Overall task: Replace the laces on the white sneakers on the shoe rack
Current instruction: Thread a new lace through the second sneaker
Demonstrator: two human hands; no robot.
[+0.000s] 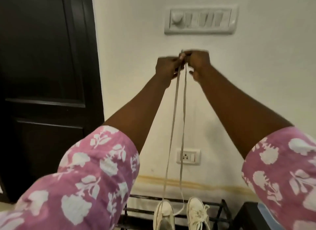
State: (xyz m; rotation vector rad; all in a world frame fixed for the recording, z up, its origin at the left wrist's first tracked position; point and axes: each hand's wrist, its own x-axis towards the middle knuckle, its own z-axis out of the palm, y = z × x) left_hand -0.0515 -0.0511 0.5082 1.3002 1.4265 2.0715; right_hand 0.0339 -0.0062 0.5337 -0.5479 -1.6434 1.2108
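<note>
Two white sneakers stand side by side on a black metal shoe rack (pixel 225 211) at the bottom of the view. The left sneaker (pixel 163 216) has a long pale lace (pixel 174 110) running up from it in two strands. My left hand (pixel 166 68) and my right hand (pixel 198 62) are raised high in front of the wall and pinch the two lace ends together. The right sneaker (pixel 198 212) is still laced with a white lace.
A dark wooden door (pixel 46 84) fills the left side. A switch panel (pixel 201 20) is on the white wall above my hands and a wall socket (pixel 188 156) below them. A dark object (pixel 246 216) stands right of the rack.
</note>
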